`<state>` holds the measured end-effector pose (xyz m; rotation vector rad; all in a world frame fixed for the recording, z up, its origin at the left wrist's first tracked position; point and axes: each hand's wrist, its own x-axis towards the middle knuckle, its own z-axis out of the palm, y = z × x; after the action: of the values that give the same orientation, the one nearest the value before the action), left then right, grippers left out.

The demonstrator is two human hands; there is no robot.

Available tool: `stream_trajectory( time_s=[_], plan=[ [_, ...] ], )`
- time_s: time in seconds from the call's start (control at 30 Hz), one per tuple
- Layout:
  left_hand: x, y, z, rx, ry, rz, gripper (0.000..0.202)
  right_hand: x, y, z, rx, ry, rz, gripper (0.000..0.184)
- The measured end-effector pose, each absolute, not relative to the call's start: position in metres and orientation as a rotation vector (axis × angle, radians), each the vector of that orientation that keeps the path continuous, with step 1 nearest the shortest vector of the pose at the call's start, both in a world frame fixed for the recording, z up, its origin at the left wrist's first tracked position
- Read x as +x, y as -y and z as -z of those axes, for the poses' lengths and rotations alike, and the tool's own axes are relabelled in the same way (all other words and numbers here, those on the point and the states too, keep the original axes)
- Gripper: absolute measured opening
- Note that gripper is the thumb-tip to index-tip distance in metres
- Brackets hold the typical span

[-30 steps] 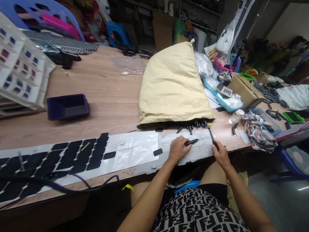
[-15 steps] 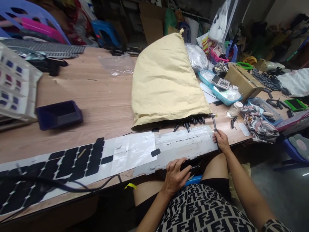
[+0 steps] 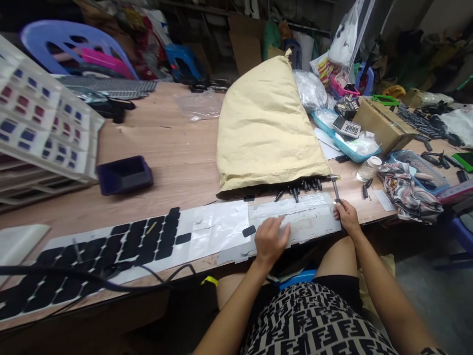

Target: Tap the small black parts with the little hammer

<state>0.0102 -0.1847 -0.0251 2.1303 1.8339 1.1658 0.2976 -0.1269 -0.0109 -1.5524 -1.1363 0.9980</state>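
My right hand (image 3: 347,217) is wrapped round the handle of a small hammer (image 3: 336,190), whose head points up beside the sack's corner. Over the grey board (image 3: 306,224) at the table's front edge, my left hand (image 3: 271,239) has its fingers apart and holds nothing; whether it touches the board I cannot tell. Several small black parts (image 3: 295,192) spill from the mouth of a large yellow sack (image 3: 273,128). To the left of the board lies a white sheet (image 3: 210,224) with rows of black rounded pieces (image 3: 146,241) on it.
A dark purple tray (image 3: 124,176) and a white lattice rack (image 3: 48,113) stand to the left. Black cables (image 3: 111,283) cross the front left. On the right are a clear jar (image 3: 368,169), a crumpled cloth (image 3: 410,192), a blue basket (image 3: 421,170), a calculator (image 3: 346,126) and a cardboard box (image 3: 384,125).
My left hand has risen from the table's front edge to over the board. My right hand keeps its hold on the hammer. The view has turned a little left.
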Motion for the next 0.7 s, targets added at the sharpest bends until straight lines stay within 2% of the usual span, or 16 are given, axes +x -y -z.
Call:
stream_trajectory(
  time_s=[0.13,0.27,0.53,0.7],
  plan=[
    [0.017,0.106,0.014,1.804,-2.132,-0.854,0.033,0.299,0.128,0.014,-1.545,1.146,-1.001,0.041],
    [0.019,0.077,0.011,1.701,-2.18,-0.594,0.029,0.299,0.129,0.016,-1.533,1.144,-0.995,0.041],
    [-0.002,0.131,0.027,1.79,-1.89,-0.835,0.019,0.299,0.132,0.017,-1.513,1.165,-0.994,0.04],
    [0.012,0.132,0.029,1.907,-1.808,-0.805,0.02,0.301,0.13,0.017,-1.498,1.182,-0.98,0.041]
  ],
)
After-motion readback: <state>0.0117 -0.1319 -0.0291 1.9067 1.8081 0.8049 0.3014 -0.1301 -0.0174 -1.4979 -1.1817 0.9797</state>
